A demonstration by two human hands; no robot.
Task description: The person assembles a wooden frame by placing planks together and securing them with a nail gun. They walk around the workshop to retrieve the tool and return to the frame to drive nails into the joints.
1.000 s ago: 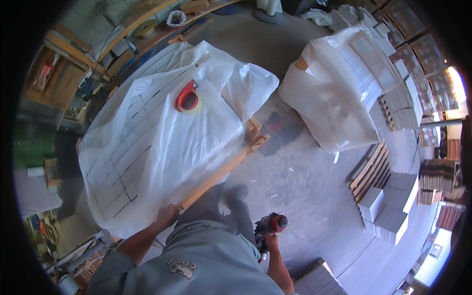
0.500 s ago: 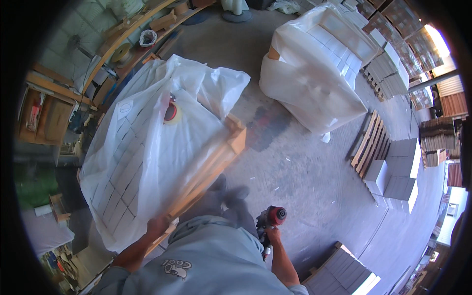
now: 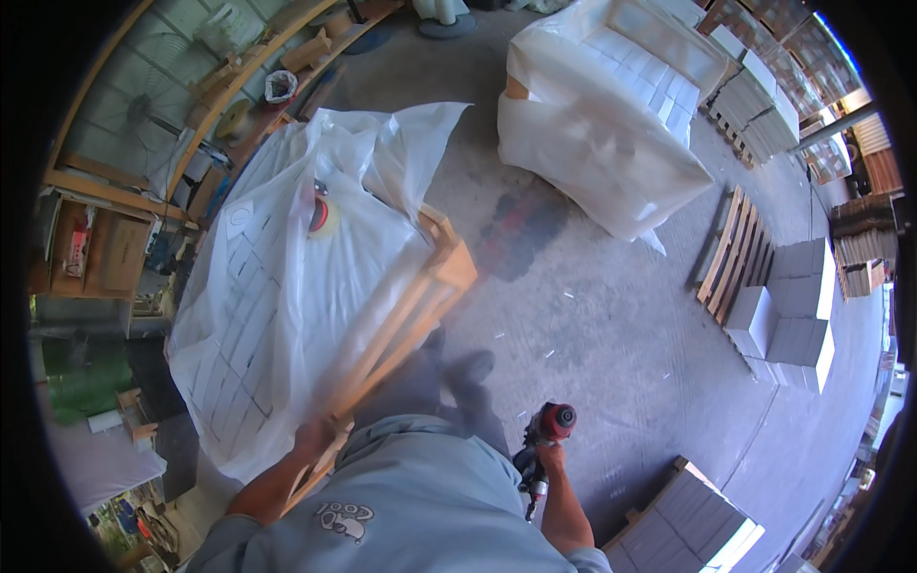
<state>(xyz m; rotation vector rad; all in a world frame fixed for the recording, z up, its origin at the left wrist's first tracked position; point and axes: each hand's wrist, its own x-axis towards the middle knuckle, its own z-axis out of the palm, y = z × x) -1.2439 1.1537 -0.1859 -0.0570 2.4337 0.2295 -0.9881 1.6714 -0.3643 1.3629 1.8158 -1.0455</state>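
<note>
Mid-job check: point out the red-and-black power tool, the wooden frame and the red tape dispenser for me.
Red-and-black power tool (image 3: 551, 424): head view, on its red body.
Wooden frame (image 3: 457, 266): head view, on its far corner.
Red tape dispenser (image 3: 319, 214): head view, on its red ring.

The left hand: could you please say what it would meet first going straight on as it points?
Probably the wooden frame directly before the left hand; blur hides whether they touch.
</note>
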